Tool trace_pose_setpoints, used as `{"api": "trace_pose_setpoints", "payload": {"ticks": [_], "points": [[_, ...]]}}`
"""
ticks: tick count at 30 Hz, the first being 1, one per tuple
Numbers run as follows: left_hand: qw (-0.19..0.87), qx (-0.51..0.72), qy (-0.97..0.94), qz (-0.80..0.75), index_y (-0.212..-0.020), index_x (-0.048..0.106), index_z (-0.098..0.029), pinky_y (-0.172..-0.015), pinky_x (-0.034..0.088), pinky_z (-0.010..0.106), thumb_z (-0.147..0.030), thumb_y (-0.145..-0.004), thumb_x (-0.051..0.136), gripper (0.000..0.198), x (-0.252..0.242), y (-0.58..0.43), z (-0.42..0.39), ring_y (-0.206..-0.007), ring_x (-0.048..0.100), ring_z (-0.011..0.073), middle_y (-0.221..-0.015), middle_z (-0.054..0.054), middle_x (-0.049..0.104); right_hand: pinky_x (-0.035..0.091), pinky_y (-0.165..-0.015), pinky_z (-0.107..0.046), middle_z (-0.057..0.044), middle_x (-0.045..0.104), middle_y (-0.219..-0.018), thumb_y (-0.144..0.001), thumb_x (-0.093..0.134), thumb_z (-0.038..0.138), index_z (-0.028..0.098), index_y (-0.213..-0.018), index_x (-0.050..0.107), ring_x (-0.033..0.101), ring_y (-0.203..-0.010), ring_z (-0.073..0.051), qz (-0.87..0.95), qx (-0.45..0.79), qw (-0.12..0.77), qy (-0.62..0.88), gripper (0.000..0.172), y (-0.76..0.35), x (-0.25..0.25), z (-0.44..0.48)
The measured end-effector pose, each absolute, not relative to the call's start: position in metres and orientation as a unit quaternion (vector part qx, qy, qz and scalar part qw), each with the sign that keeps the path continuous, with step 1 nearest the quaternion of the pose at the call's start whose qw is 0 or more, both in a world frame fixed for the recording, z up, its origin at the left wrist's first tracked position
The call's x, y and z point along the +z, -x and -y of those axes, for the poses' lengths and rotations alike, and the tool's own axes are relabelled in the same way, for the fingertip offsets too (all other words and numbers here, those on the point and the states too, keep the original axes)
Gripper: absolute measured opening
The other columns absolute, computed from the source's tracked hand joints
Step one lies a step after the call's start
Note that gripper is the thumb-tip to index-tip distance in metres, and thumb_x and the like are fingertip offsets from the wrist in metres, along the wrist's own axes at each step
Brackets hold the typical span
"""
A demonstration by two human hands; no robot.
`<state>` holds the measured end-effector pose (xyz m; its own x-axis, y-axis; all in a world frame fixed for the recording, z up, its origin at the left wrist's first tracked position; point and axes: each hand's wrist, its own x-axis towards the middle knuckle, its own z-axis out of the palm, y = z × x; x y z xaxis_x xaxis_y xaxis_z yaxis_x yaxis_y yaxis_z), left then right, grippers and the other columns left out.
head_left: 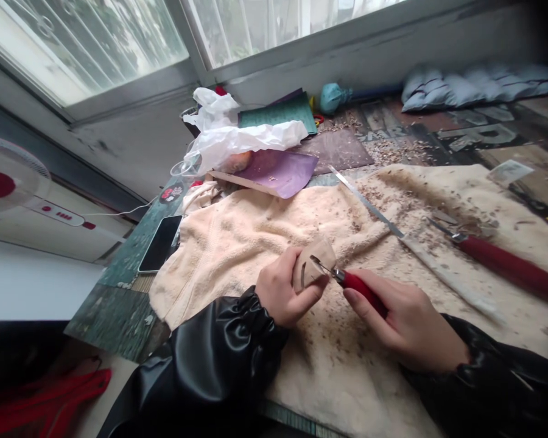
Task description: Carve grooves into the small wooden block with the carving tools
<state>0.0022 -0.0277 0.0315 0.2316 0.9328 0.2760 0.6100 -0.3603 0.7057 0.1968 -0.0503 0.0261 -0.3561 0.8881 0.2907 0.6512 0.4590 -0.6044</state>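
My left hand [285, 291] is closed around a small pale wood block [322, 250] that has a dark curved slot in its face. In my right hand [404, 319] is a carving knife [361, 291] with a red handle and a metal ferrule. Its blade lies against the block's face, close to my left thumb. Both hands are just above a cream towel [237, 231] strewn with wood shavings. A second red-handled carving tool [506, 261] rests on the towel to the right. Between it and my hands lies a long flat metal strip [369, 205], partly wrapped in pale material.
A black phone [161, 243] sits at the left table edge, near a standing fan [9, 182]. Purple sheets [278, 170], a white plastic bag [251, 137] and a green mat [278, 115] are piled behind. A padded grey roll [479, 88] lies by the far wall.
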Motion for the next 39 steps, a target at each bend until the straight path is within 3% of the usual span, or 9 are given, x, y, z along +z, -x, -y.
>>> {"api": "trace_pose_setpoints", "payload": {"ticks": [6,17,29,39], "points": [[0.244,0.328,-0.732,-0.545,-0.091,0.055,-0.021,-0.057,0.043,0.028,-0.052,-0.080,0.053,0.033,0.030,-0.004,0.027,-0.061,0.056,0.0170,-0.071,0.001,0.062,0.048,-0.051,-0.027,-0.007,0.071,-0.085,-0.091,0.045,0.034,0.020,-0.096,0.060,0.068,-0.064,-0.019,0.807,0.122,0.297,0.496,0.021,-0.197,0.023,0.056],[0.186,0.331,-0.744,-0.550,-0.093,0.057,-0.017,-0.057,0.045,0.028,-0.051,-0.077,0.057,0.037,0.034,0.001,0.019,-0.060,0.057,0.0169,-0.073,0.003,0.062,0.050,-0.056,-0.026,-0.002,0.072,-0.076,-0.090,0.044,0.043,0.022,-0.085,0.065,0.066,-0.066,-0.018,0.751,0.314,0.283,0.508,0.030,-0.202,0.032,0.046],[0.212,0.328,-0.761,-0.518,-0.093,0.059,-0.018,-0.059,0.046,0.027,-0.049,-0.076,0.060,0.036,0.031,0.000,0.020,-0.063,0.058,0.0167,-0.073,0.003,0.064,0.047,-0.055,-0.027,-0.002,0.071,-0.075,-0.090,0.044,0.046,0.022,-0.083,0.067,0.063,-0.064,-0.017,0.743,0.320,0.295,0.508,0.035,-0.202,0.032,0.046],[0.175,0.347,-0.784,-0.484,-0.102,0.062,-0.013,-0.064,0.052,0.031,-0.045,-0.073,0.064,0.044,0.032,0.002,0.020,-0.069,0.064,0.0204,-0.083,0.009,0.069,0.044,-0.055,-0.027,-0.001,0.067,-0.068,-0.091,0.042,0.045,0.021,-0.073,0.062,0.060,-0.061,-0.015,0.765,0.347,0.258,0.477,0.035,-0.209,0.037,0.040]]}}
